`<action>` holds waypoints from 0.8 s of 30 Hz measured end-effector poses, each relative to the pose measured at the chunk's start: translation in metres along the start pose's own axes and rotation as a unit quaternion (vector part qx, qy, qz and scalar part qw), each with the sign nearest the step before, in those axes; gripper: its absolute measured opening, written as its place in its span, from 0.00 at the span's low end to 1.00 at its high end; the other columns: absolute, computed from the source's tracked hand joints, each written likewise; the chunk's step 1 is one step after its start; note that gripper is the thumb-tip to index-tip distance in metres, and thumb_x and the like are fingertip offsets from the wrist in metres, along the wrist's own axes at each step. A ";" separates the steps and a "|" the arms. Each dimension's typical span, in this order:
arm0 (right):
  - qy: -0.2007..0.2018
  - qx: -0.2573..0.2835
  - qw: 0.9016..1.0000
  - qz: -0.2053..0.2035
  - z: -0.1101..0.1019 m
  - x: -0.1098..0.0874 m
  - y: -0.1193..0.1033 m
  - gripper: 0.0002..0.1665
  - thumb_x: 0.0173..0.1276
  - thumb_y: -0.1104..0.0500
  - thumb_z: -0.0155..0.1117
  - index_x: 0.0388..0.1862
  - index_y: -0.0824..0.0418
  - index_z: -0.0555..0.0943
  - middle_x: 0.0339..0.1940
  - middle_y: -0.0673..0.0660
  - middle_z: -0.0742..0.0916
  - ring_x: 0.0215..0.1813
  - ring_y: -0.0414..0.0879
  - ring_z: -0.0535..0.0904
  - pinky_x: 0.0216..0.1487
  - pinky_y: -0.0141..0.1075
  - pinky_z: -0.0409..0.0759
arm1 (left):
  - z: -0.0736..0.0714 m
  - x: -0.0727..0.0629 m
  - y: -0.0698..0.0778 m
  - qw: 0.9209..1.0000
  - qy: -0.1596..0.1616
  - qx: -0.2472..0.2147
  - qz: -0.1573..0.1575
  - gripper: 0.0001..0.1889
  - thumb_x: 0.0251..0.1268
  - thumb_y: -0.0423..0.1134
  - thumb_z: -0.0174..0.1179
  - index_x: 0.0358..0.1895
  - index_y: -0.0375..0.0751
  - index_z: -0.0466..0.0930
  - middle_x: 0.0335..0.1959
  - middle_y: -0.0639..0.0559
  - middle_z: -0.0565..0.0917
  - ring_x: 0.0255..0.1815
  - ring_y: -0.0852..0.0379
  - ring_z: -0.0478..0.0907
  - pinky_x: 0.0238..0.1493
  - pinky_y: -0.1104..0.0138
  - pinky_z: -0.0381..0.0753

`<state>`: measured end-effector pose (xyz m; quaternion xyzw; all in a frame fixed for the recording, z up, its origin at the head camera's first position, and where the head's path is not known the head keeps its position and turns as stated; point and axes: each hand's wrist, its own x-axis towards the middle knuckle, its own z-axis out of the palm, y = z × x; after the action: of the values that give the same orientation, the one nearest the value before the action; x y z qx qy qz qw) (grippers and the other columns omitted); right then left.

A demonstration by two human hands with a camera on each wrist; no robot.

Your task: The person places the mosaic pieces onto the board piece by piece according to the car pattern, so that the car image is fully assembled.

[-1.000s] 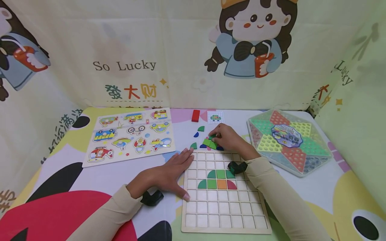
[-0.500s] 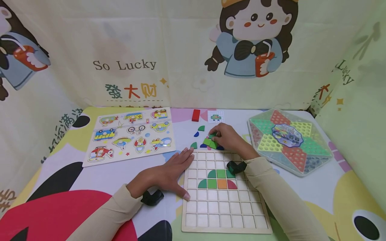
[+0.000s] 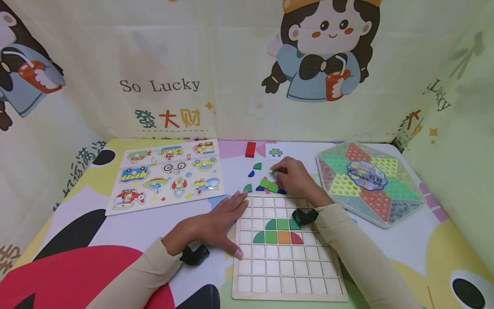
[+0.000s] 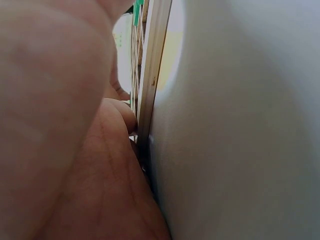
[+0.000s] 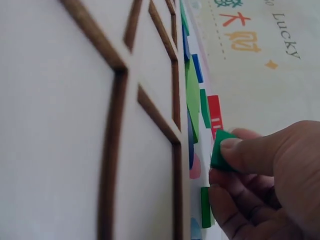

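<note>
My right hand (image 3: pixel 296 178) pinches a dark green block (image 5: pixel 220 151) between thumb and fingers, just beyond the far edge of the wooden grid board (image 3: pixel 273 297). Close by lie light green squares (image 3: pixel 269 185), a small blue piece (image 3: pixel 251 174) and green quarter-circles (image 3: pixel 257 166). My left hand (image 3: pixel 218 227) is spread along the board's left side, with its thumb and fingertips at the frame. Set in the grid are green pieces (image 3: pixel 271 237), an orange square (image 3: pixel 284 237) and a red quarter-circle (image 3: pixel 296 237). In the left wrist view, the palm hides most of the board (image 4: pixel 152 75).
A pattern card (image 3: pixel 275 151) and a red block (image 3: pixel 250 149) lie at the back. The vehicle puzzle board (image 3: pixel 154 201) is to the left. To the right sits a hexagonal checkers-style board (image 3: pixel 370 184), near my right forearm. A printed cloth (image 3: pixel 231 64) hangs behind the table.
My right hand has moved slightly right, away from the loose pieces, with the dark green block between its fingers. The left hand has stayed at the board's edge.
</note>
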<state>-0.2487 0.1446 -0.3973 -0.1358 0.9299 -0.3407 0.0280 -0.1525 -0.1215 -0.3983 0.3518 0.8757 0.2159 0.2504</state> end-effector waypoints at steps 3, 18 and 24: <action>0.012 0.012 1.000 -0.005 -0.002 -0.002 0.002 0.11 0.68 0.66 0.63 0.47 0.61 0.87 0.45 0.56 0.82 0.46 0.50 0.75 0.49 0.41 0.78 | 0.000 0.000 0.000 1.000 0.000 0.001 0.000 0.66 0.43 0.70 0.68 0.79 0.45 0.39 0.79 0.56 0.31 0.76 0.60 0.21 0.73 0.58 0.28; 0.054 0.035 0.998 -0.023 -0.015 -0.015 -0.001 0.15 0.68 0.69 0.62 0.53 0.65 0.84 0.44 0.59 0.83 0.41 0.51 0.76 0.42 0.41 0.78 | -0.001 -0.002 0.002 1.000 0.002 -0.003 -0.002 0.66 0.43 0.69 0.69 0.79 0.45 0.39 0.80 0.56 0.32 0.77 0.58 0.23 0.74 0.56 0.29; 0.050 0.038 0.997 -0.044 -0.019 -0.025 0.004 0.12 0.66 0.69 0.64 0.47 0.64 0.86 0.41 0.57 0.84 0.38 0.50 0.77 0.40 0.40 0.79 | -0.001 -0.001 0.003 1.000 0.003 -0.003 0.002 0.65 0.43 0.69 0.69 0.79 0.44 0.39 0.80 0.55 0.32 0.76 0.58 0.22 0.74 0.56 0.29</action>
<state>-0.2281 0.1660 -0.3861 -0.1586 0.9097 -0.3827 -0.0283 -0.1504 -0.1208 -0.3957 0.3523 0.8752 0.2199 0.2481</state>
